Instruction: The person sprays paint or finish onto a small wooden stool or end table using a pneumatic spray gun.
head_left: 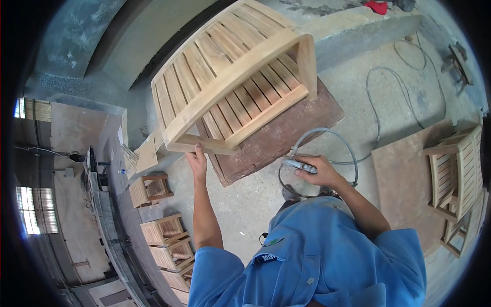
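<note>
A slatted wooden bench [220, 77] rests tilted on a brown board-topped platform [276, 146]. At the bench's lower left corner, my left hand [197, 161] has its fingers closed on the wooden frame. My right hand [318, 171] is wrapped round a metal air tool [299, 165], held in front of my body and apart from the bench. A grey hose [337, 134] loops from the tool toward the right. Part of the tool is hidden inside my right hand.
Several small slatted wooden pieces [162, 230] stand at the lower left. Wooden chairs [455, 174] stand on a brown board [399, 179] at the right. The hose trails over the concrete floor. A low concrete ledge [358, 38] carries a red cloth [376, 7].
</note>
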The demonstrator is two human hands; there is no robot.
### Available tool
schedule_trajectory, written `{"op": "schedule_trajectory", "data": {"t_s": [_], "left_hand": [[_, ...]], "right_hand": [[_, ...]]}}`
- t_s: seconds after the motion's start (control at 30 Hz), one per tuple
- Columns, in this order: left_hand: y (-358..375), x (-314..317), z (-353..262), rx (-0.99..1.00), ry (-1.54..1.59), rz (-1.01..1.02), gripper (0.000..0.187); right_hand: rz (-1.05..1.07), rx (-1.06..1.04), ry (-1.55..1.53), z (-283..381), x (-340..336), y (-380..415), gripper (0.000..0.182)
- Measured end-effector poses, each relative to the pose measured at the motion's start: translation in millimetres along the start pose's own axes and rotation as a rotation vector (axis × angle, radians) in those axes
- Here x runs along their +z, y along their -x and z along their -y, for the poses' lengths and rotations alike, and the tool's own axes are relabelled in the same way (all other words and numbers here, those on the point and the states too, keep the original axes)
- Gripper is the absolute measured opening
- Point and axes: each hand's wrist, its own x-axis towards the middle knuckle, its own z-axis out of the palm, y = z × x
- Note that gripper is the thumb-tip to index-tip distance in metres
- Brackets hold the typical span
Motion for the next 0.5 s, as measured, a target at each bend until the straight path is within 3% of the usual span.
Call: {"op": "schedule_trajectory", "data": {"t_s": [0.07,0.4,0.47,0.5], "left_hand": [[0,-2,-7,-0.086,0.02,0.036,0.036],[-42,-27,46,-0.003,0.153,0.102,0.038],[-51,-32,55,-0.119,0.057,0.11,0.035],[-53,-31,54,-0.063,0.07,0.061,0.042]], "right_hand": [[-0.051,-0.051,-0.064,5,4,3,0.045],[-0.168,-0.08,-0.093,77,49,0,0.048],[-0.165,-0.092,-0.112,94,50,7,0.049],[-0.19,-0.084,-0.089,97,50,12,0.049]]}}
